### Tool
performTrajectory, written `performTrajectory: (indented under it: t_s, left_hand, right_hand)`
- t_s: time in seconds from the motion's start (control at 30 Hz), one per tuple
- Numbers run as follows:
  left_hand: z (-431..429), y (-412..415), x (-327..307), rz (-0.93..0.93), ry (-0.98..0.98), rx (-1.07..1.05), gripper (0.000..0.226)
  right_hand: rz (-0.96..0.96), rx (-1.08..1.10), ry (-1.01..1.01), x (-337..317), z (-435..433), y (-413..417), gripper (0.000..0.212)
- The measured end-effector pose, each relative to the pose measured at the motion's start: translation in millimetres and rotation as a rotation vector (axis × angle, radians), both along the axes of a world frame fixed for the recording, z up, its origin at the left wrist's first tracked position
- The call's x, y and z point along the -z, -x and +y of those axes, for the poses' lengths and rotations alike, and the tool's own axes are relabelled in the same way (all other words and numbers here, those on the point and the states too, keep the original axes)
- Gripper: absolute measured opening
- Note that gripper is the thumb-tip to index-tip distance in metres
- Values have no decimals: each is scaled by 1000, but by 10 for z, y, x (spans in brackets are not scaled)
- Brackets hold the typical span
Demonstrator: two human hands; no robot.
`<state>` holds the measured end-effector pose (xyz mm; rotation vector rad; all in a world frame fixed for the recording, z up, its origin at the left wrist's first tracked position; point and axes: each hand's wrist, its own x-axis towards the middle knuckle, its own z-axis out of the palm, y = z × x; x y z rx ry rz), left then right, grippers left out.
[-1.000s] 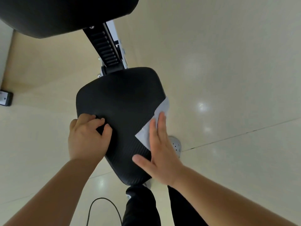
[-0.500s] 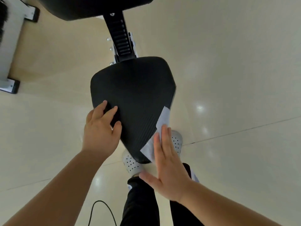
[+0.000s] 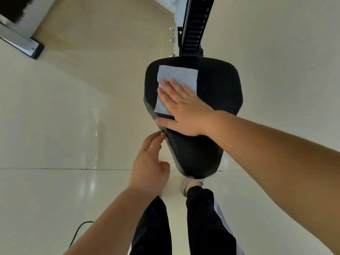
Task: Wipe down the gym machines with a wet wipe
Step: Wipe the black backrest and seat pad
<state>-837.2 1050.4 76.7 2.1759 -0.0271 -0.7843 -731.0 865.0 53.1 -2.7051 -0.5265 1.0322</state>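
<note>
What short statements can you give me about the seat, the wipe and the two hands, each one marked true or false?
1. The right hand lies flat on the wipe. True.
2. The wipe is crumpled into a ball. False: it is spread out flat on the black seat.
3. The left hand holds a second wipe. False: it holds nothing, and its fingers reach toward the left edge of the seat.
4. The person wears dark trousers. True.

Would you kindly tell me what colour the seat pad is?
The seat pad is black, finely ribbed; head view.
</note>
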Motion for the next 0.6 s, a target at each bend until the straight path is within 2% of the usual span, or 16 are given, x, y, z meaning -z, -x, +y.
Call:
performTrajectory:
  t_s: [0.13, 0.2, 0.33, 0.47, 0.6]
  left_hand:
    - [62, 189, -44, 167, 125, -2, 91]
    - [81, 295, -51, 175, 161, 10, 93]
    - [130, 470, 2, 41, 135, 140, 91]
    - [250, 576, 45, -140, 63, 314, 79]
    - [326, 679, 115, -132, 45, 409, 81]
  right_hand:
    - [4, 63, 37, 163, 369, -575, 92]
    - [25, 83, 55, 154, 583, -685, 92]
    - [-15, -230, 59, 11, 688, -348, 92]
    - [-78, -523, -4, -235, 210, 231, 87]
    - [-41, -696, 61, -347, 54, 185, 85]
